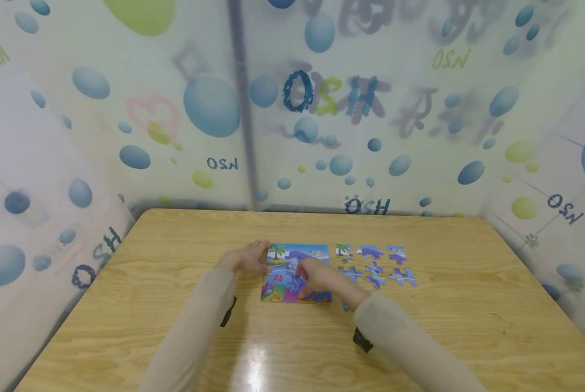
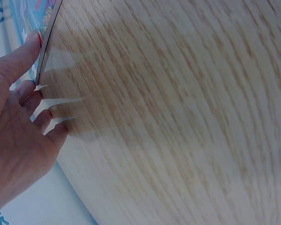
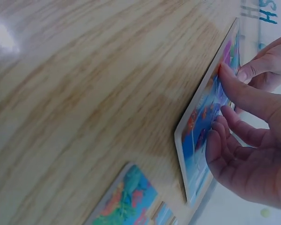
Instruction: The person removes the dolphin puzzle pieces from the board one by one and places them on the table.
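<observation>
A colourful puzzle board [image 1: 292, 264] with a sea picture lies at the middle of the wooden table [image 1: 174, 272]. My left hand [image 1: 252, 258] holds the board's left edge. In the left wrist view the thumb of that hand [image 2: 33, 65] lies against the board's rim [image 2: 46, 26], with the other fingers curled down by the tabletop. My right hand [image 1: 313, 277] rests on the picture. In the right wrist view its fingers [image 3: 239, 93] press on the board's face [image 3: 201, 122]. Whether a piece sits under those fingers is hidden.
Several loose blue puzzle pieces [image 1: 375, 264] lie in rows just right of the board, one [image 3: 129, 197] close to my right wrist. Bubble-patterned walls [image 1: 321, 109] close in the table's back and sides. Bare wood runs along the front edge.
</observation>
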